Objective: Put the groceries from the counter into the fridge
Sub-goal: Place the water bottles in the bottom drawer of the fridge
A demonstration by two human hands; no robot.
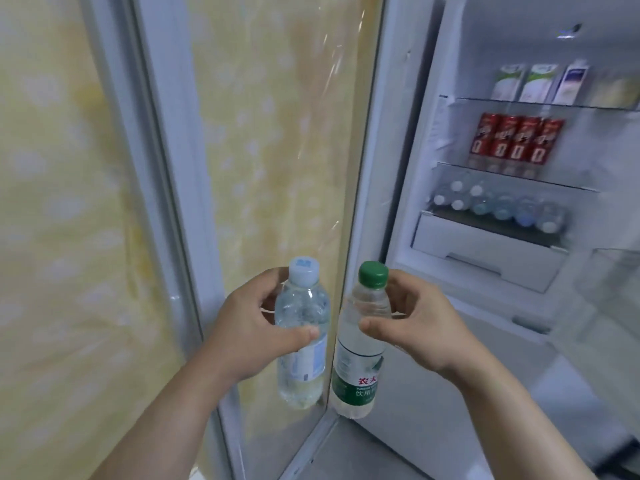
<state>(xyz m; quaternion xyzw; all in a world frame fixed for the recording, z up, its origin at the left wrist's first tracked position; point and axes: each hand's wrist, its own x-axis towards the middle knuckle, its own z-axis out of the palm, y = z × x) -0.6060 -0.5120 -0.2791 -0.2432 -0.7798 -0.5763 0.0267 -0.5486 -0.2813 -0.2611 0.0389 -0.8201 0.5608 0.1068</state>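
Fingers of the left hand are wrapping around a clear bottle with a pale blue cap, thumb pressing across its front, so that one's properly gripped. Right hand is doing the same with a green-cap bottle, thumb and fingers pinching it up near the shoulder, just under the cap. Both bottles are being held upright, side by side and nearly touching, out in front of the open fridge rather than inside it. Fridge interior is sitting up and to the right: cartons lining the top shelf, a row of red packs standing on the next one down, and a bunch of water bottles lying below that, over a white drawer. Off to the left a yellow patterned curtain is hanging behind glass panels. Everything in the fridge is looking a bit blurry, so labels aren't readable.
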